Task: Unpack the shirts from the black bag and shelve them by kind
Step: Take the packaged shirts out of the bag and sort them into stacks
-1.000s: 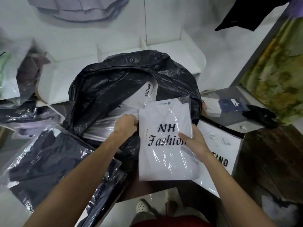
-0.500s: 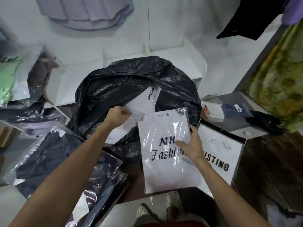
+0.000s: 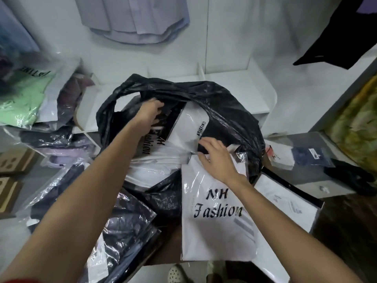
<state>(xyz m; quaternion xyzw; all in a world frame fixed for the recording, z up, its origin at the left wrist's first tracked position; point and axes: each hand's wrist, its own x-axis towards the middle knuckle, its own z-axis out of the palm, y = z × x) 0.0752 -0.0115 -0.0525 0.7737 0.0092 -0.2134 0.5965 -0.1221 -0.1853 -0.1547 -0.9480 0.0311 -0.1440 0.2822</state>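
The black bag (image 3: 230, 111) lies open in the middle, with several packaged white shirts inside. My left hand (image 3: 150, 110) is deep in its mouth, fingers curled on the top edge of a white "NH Fashion" pack (image 3: 155, 152). Beside it sits a white pack labelled ARISTINO (image 3: 189, 125). My right hand (image 3: 216, 158) reaches over the top of another white "NH Fashion" shirt pack (image 3: 216, 227) that lies in front of the bag, with its fingers at the bag's opening; I cannot tell whether it holds anything.
Dark shirts in clear plastic (image 3: 114, 231) pile at the lower left. A green shirt pack (image 3: 22, 99) lies at the far left. White shelf compartments (image 3: 234, 84) stand behind the bag. An ARISTINO pack (image 3: 289, 203) lies to the right, small packs (image 3: 299, 156) beyond it.
The white "NH Fashion" pack has been laid down in front of the bag. My right hand let it go and moved up to the bag. My left hand reached deeper inside.
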